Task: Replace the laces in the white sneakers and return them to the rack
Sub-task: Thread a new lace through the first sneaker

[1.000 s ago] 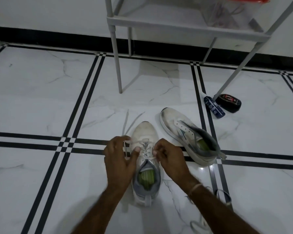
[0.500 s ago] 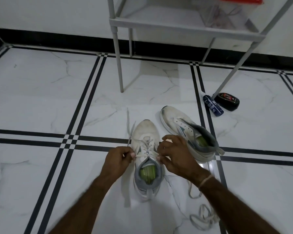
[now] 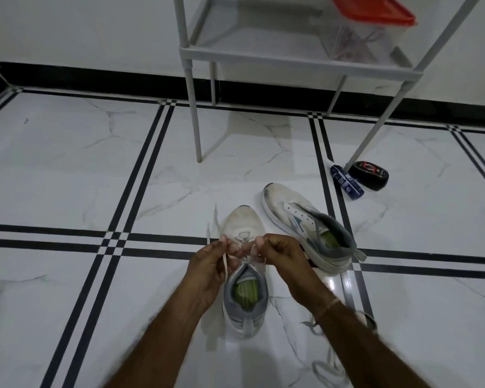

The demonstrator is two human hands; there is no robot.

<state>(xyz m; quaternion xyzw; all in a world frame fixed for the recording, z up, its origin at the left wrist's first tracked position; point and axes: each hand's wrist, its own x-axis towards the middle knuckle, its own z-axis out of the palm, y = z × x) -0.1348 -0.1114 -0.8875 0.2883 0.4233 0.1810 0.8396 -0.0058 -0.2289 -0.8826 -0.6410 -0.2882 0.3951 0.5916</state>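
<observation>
Forearms reach forward; left hand [image 3: 207,268] and right hand [image 3: 284,260], fingers [image 3: 275,245] curled, seemingly pinch the lace [image 3: 215,217].

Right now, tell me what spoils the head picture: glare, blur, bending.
Head view: dim, bluish light; a glare patch on the floor beside the right hand; both forearms smear with motion blur near the bottom edge; the rack legs splay and floor lines bow from the wide-angle lens; the sneaker toe, and the left hand pinching the lace, look fairly sharp.
</observation>
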